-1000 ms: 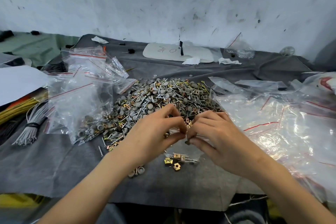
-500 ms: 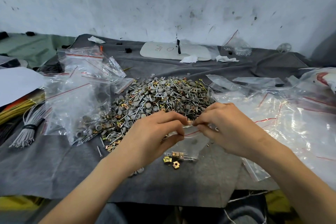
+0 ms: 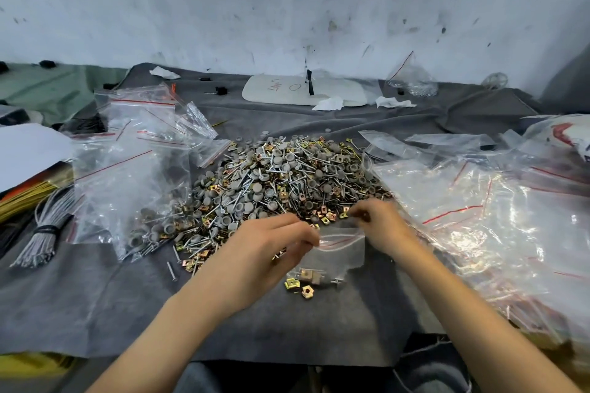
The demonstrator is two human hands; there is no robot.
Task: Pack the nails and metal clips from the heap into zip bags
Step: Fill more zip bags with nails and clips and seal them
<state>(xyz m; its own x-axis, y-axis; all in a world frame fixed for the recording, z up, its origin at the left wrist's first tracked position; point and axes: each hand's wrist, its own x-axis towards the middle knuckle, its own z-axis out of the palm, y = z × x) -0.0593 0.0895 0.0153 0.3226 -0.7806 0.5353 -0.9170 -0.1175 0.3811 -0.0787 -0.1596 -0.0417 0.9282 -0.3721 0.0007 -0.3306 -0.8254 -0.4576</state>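
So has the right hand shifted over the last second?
Yes: judged against the heap, the right hand has slid rightward along the mouth of the small zip bag, away from the left hand.

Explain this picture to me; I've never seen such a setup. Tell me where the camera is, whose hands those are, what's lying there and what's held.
No machine here: a person works bare-handed, and the one camera sits on their head, looking down. On the grey cloth lies a heap of nails and metal clips, with partly filled bags left of it and clear bags on the right. The left hand and right hand each pinch the top edge of a small zip bag holding a few clips.
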